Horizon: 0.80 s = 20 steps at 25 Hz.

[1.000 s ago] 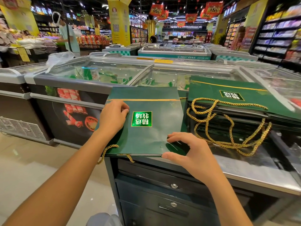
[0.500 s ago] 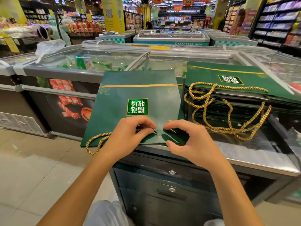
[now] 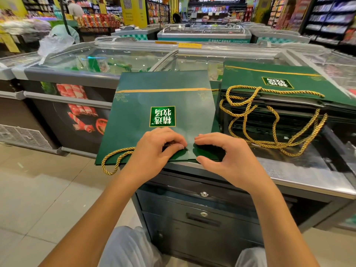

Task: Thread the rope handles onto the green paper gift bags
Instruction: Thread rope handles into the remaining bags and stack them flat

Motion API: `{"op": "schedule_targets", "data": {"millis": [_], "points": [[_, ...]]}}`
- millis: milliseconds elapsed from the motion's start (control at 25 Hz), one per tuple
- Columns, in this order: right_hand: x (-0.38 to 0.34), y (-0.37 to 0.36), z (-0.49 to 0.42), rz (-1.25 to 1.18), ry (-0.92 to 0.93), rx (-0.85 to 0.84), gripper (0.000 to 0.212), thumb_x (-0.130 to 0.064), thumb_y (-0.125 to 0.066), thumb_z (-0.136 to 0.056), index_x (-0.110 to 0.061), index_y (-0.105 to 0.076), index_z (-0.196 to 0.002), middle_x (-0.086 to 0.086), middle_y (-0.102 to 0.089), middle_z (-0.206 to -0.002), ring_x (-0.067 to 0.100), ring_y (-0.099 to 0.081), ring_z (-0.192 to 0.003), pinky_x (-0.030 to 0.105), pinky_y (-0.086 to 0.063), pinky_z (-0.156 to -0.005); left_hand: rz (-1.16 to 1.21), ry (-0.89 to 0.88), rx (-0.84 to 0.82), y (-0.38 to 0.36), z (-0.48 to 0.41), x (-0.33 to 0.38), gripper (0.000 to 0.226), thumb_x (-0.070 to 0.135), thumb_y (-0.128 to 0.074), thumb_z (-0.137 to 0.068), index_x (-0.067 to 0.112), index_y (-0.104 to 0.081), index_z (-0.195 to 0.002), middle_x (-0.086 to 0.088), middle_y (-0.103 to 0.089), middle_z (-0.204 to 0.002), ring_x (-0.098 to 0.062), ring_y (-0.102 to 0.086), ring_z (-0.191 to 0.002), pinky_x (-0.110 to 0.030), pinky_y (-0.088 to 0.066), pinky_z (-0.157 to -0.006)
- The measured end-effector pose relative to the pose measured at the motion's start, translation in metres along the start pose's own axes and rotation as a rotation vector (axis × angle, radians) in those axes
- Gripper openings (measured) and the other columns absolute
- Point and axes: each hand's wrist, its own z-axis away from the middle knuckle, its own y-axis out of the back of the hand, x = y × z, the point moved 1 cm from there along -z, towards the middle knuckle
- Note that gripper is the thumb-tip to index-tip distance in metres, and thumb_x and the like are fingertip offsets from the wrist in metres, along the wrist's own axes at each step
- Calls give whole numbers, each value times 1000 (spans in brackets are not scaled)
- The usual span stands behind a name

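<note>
green gift bag [image 3: 163, 101]: flat, dark green, with a gold stripe and a bright logo panel. a gold rope handle [image 3: 115, 159] loops off its near left corner. the bag lies on the steel tabletop [image 3: 289, 170], beside a stack of bags [image 3: 279, 81], with chest freezers [image 3: 107, 60] behind, in a supermarket. the bag's long axis runs away from the person and its logo is inverted. the left hand [image 3: 154, 151] pinches the rope tip. the right hand [image 3: 227, 157] pinches the bag's near edge.

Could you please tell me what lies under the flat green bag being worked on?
The green bag rests on the steel counter, its left part overhanging the edge. Another green sheet peeks out at its right edge. How far that extends underneath is covered.
</note>
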Motion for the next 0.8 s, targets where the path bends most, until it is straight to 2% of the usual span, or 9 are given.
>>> {"op": "schedule_targets", "data": {"millis": [80, 200, 400, 560, 640, 720, 800], "points": [[1, -1, 1, 6, -1, 10, 36, -15, -82, -82, -16, -76, -118, -9, -71, -120, -9, -59, -118, 7, -42, -100, -23, -8, -12, -1, 0, -2, 11, 27, -64, -95, 27, -75, -97, 17, -67, -95, -9, -60, -94, -46, -49, -87], [1, -3, 1, 23, 6, 23, 32, -15, -80, -85, -16, -77, -117, -6, -73, -120, -14, -56, -118, 4, -37, -102, -68, -31, -47, -1, 0, -1, 15, 30, -58, -96, 27, -73, -99, 15, -64, -95, -11, -58, -92, -48, -49, -84], [2, -9, 1, 47, 72, 12, 21, -14, -69, -95, -12, -77, -115, -2, -74, -120, 0, -60, -123, 27, -38, -117, -136, -87, -117, 8, -9, 6, 10, 15, -62, -98, 18, -72, -101, 2, -60, -97, -18, -56, -91, -44, -51, -80], [0, -9, 1, 43, 88, 49, 20, -13, -64, -99, -12, -75, -116, -1, -77, -111, -5, -59, -118, 24, -36, -117, -197, -135, -222, 14, -22, 18, 14, 9, -62, -97, 14, -74, -104, -6, -60, -96, -22, -56, -89, -44, -50, -79], [-1, -8, 1, 50, 82, 54, 21, -16, -63, -100, -13, -76, -116, -4, -77, -108, -7, -63, -108, 20, -42, -110, -189, -128, -284, 17, -29, 22, 15, 12, -63, -98, 17, -75, -105, -3, -63, -96, -21, -59, -89, -44, -51, -81], [-1, -6, 1, 41, 64, 68, 22, -19, -62, -101, -15, -76, -116, -5, -76, -104, -11, -63, -90, 10, -47, -87, -147, -98, -265, 20, -33, 24, 15, 13, -66, -96, 20, -77, -103, 3, -70, -94, -14, -64, -88, -38, -52, -83], [-2, -5, 1, 30, 47, 85, 21, -20, -61, -101, -14, -76, -115, -8, -75, -98, -7, -61, -76, 8, -43, -71, -99, -51, -208, 24, -31, 25, 16, 15, -66, -96, 22, -76, -107, 9, -74, -95, -5, -67, -91, -28, -52, -85]]}}
